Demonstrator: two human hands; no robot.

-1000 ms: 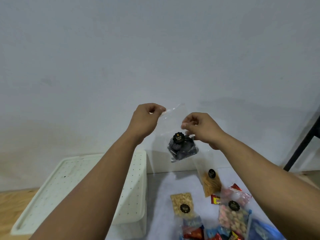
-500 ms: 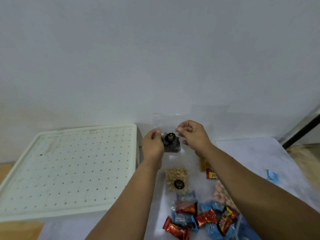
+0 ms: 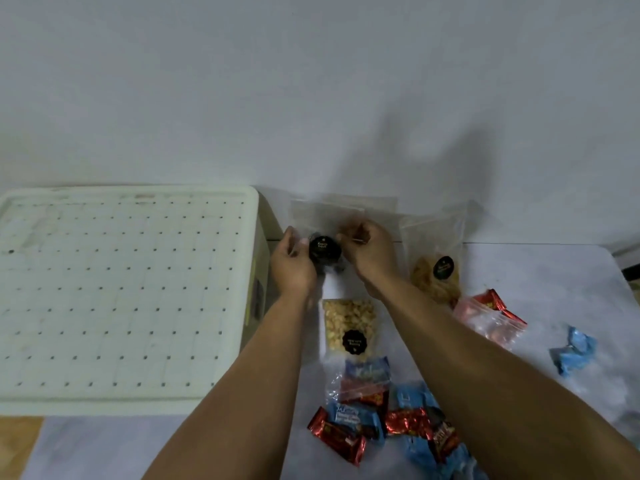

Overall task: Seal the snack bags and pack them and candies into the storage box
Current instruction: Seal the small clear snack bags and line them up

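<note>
A clear snack bag with dark contents and a round black label (image 3: 323, 249) is low over the table near the wall, its clear top (image 3: 343, 209) standing up. My left hand (image 3: 292, 263) grips its left side and my right hand (image 3: 369, 249) pinches its right side. The white storage box (image 3: 121, 292) with a dotted lid on sits to the left. A bag of pale snacks (image 3: 349, 325) lies in front of my hands. A bag of brown snacks (image 3: 438, 268) leans on the wall to the right. Red and blue candies (image 3: 377, 417) lie nearer to me.
A zip bag with reddish contents (image 3: 488, 317) lies right of my right arm. One blue candy (image 3: 573, 353) lies apart at the far right. The white wall (image 3: 311, 98) rises right behind the table. A dark bar (image 3: 628, 261) shows at the right edge.
Both hands have lowered the dark snack bag from chest height down to the table by the wall. The view has tilted down, so the box lid and candies show more.
</note>
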